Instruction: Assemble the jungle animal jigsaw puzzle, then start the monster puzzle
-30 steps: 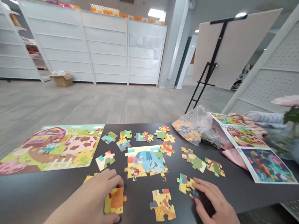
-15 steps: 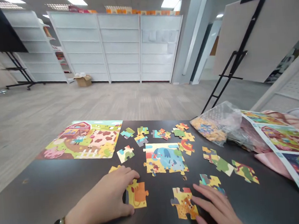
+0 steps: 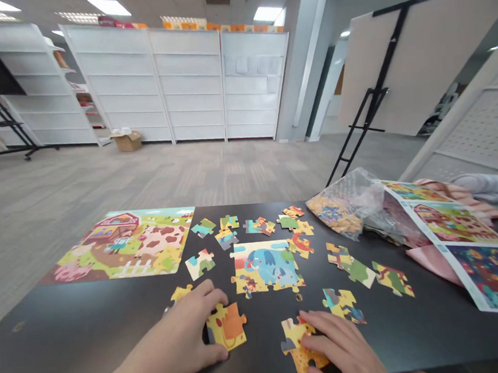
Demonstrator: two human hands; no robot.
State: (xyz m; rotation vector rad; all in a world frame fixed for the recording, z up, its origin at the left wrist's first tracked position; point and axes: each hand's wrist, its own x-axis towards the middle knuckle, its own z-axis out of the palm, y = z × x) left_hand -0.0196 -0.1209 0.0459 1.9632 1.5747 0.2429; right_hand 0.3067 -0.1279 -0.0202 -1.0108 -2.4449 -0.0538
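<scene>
My left hand [image 3: 175, 342] grips a yellow jigsaw chunk with an orange patch [image 3: 225, 326] near the table's front edge, its fingers over the chunk's left side. My right hand [image 3: 341, 343] lies on a yellow spotted jigsaw chunk [image 3: 293, 344], covering its right part. An assembled elephant section [image 3: 266, 268] sits between and beyond my hands. Loose jigsaw pieces [image 3: 252, 226] are scattered beyond it. A small yellow piece [image 3: 181, 293] shows just past my left fingers. A multicoloured chunk [image 3: 343, 305] lies to the right of my right hand.
A finished farm jigsaw [image 3: 122, 245] lies at the left end of the black table [image 3: 70, 321]. At the right are a plastic bag of pieces [image 3: 336, 202], printed picture sheets [image 3: 460, 244] and a pink cloth [image 3: 431, 264]. Shelving and an easel board stand beyond.
My right hand has moved left from the multicoloured chunk onto the spotted chunk. My left hand stays on its chunk. The view has turned, shifting the table scene.
</scene>
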